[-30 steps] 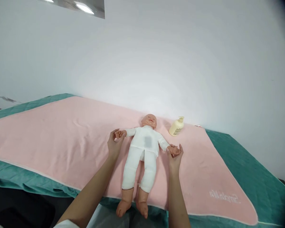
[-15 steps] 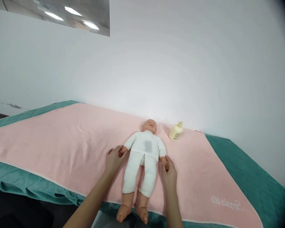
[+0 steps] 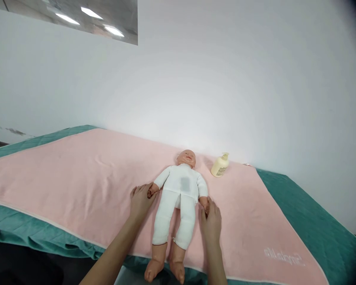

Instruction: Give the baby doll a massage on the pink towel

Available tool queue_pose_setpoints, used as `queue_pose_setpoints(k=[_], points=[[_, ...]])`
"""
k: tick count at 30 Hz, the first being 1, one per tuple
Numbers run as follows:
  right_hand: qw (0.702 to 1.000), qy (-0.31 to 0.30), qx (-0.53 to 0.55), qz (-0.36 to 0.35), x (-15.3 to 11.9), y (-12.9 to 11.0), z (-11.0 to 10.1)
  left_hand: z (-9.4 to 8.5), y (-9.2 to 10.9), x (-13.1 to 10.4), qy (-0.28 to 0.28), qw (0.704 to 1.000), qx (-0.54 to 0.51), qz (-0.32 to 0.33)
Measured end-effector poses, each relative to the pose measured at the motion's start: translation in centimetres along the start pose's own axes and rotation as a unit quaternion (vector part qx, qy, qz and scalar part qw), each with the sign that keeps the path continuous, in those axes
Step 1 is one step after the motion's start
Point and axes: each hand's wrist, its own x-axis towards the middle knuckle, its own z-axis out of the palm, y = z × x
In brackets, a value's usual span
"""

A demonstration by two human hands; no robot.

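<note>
Baby doll [image 3: 182, 180] face-up on pink blanket [image 3: 249, 229], its arms just lowered from outspread to near its hips. Left hand [image 3: 140, 202] at eight o'clock and right hand [image 3: 213, 223] at five pinch its hands; pump bottle [image 3: 219, 166] at two.

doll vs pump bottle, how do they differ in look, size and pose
The doll lies on its back; the pump bottle appears to stand upright. The doll is much larger than the pump bottle. The doll's body is white, the pump bottle pale yellow. Both rest on the pink blanket.
</note>
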Motion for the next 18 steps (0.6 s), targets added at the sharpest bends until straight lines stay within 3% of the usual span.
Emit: queue_pose_setpoints(k=[4, 10, 12, 15, 18], points=[[0.978, 0.013, 0.158, 0.134, 0.6, -0.5, -1.4, -0.9, 0.0, 0.2, 0.026, 0.989, -0.136, -0.058], [0.902, 0.151, 0.356, 0.193, 3.9, 0.0, -1.8, -1.1, 0.6, 1.3, 0.128, 0.932, -0.314, -0.129], [0.882, 0.180, 0.393, 0.189, 5.6, 0.3, -1.4, -0.9, 0.9, 2.4, 0.148, 0.897, -0.395, -0.133], [0.874, 0.187, 0.431, 0.126, 8.2, 0.6, -0.5, -0.4, 1.4, 4.3, 0.165, 0.830, -0.515, -0.135], [0.874, 0.175, 0.447, 0.074, 10.4, 0.4, 0.5, 0.3, 2.1, 6.3, 0.167, 0.793, -0.574, -0.117]])
